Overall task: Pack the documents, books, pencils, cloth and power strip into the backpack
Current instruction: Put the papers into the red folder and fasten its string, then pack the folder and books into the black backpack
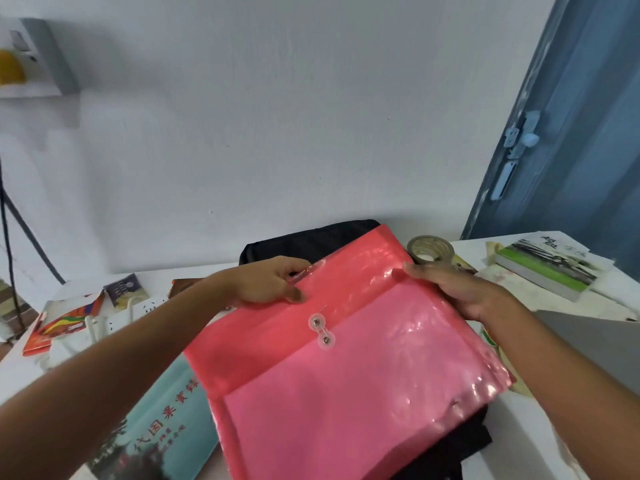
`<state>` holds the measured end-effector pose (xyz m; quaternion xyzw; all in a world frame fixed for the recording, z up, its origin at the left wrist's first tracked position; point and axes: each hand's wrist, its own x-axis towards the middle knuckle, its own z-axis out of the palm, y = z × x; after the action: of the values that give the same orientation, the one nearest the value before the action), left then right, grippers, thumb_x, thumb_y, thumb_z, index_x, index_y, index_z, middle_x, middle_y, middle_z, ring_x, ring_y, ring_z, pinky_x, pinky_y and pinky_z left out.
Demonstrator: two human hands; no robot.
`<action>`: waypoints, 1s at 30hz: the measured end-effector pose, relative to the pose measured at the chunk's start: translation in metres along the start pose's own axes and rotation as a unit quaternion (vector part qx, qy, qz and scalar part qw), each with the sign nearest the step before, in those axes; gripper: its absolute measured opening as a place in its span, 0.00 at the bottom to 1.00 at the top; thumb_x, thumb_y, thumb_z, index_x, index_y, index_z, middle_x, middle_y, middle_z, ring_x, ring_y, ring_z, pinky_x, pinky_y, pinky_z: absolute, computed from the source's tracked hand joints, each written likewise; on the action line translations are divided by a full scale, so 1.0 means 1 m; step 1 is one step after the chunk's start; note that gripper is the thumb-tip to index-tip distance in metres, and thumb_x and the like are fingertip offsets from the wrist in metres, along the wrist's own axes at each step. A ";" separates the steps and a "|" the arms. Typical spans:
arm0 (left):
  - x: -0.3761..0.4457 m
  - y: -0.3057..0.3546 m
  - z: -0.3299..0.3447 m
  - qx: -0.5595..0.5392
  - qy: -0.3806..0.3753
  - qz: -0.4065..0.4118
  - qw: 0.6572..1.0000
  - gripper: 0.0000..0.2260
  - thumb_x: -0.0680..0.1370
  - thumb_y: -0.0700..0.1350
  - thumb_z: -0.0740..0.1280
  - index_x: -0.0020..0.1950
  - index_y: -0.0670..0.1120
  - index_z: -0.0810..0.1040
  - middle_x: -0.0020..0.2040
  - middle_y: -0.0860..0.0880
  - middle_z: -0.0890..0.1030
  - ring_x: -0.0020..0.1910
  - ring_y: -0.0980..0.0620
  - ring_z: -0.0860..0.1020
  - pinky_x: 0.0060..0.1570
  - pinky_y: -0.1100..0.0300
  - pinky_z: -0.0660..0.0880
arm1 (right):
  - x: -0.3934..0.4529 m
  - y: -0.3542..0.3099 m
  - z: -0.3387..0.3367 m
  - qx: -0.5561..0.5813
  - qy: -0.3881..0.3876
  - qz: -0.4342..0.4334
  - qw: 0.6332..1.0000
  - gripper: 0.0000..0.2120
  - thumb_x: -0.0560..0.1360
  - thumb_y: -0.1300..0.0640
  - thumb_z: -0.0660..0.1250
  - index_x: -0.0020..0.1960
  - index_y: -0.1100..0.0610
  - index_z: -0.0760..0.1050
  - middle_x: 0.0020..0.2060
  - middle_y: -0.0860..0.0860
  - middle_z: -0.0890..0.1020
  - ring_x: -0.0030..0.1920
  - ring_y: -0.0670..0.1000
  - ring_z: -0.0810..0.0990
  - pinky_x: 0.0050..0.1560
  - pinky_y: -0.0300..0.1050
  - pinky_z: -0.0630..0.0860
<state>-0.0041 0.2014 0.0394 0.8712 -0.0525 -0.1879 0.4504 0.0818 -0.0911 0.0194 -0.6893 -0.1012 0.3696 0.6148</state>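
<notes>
Your pink folder (346, 358) fills the lower centre of the frame, tilted, its flap closed over two clear string-tie buttons. It lies over the black backpack (311, 239), which shows above the folder's top edge at centre and again under its lower right corner.

Your left hand (266, 280) pinches the folder's upper left edge, thumb on top and fingers curled beneath. Your right hand (453, 289) grips the upper right edge, thumb laid on the plastic, fingers wrapped behind.

At lower left, partly under the folder, a teal book (162, 420) with red characters lies flat on the white table (540, 441). Left of your left forearm sits a white power strip (138, 313) with its cord looped. Further left lie an orange booklet (62, 323) and a small dark book (123, 289).

Just beyond your right hand stands a tape roll (429, 249). At right of frame a green-edged book (550, 268) lies flat. A grey slab (595, 341), possibly a laptop, enters from the right edge below it.

A blue door (571, 133) occupies the upper right; a grey wall box (52, 53) the upper left.
</notes>
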 end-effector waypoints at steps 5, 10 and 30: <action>0.023 0.005 0.003 0.068 -0.036 0.048 0.996 0.14 0.75 0.33 0.66 0.58 0.45 0.78 0.52 0.41 0.83 0.48 0.40 0.82 0.50 0.43 0.78 | -0.019 0.027 -0.001 0.082 -0.042 -0.008 0.996 0.30 0.46 0.46 0.85 0.44 0.57 0.85 0.42 0.53 0.86 0.40 0.49 0.85 0.36 0.38 0.80; 0.045 0.013 0.022 0.179 -0.006 0.078 0.981 0.19 0.72 0.35 0.70 0.61 0.48 0.78 0.54 0.52 0.83 0.52 0.52 0.81 0.57 0.53 0.77 | -0.048 0.064 -0.005 0.067 -0.032 0.019 0.997 0.21 0.64 0.67 0.75 0.55 0.61 0.76 0.46 0.57 0.85 0.45 0.54 0.85 0.44 0.46 0.81; -0.062 -0.022 0.191 0.121 0.349 0.201 0.907 0.06 0.72 0.48 0.67 0.45 0.47 0.79 0.43 0.54 0.78 0.44 0.59 0.76 0.45 0.60 0.75 | -0.162 0.159 0.026 0.413 0.334 -0.137 0.836 0.12 0.75 0.70 0.64 0.50 0.54 0.74 0.44 0.53 0.80 0.45 0.52 0.79 0.40 0.48 0.82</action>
<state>-0.1349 0.0842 -0.0604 0.8999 -0.0886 0.2306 0.3594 -0.0991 -0.2027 -0.0641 -0.4324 0.1791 0.0365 0.8830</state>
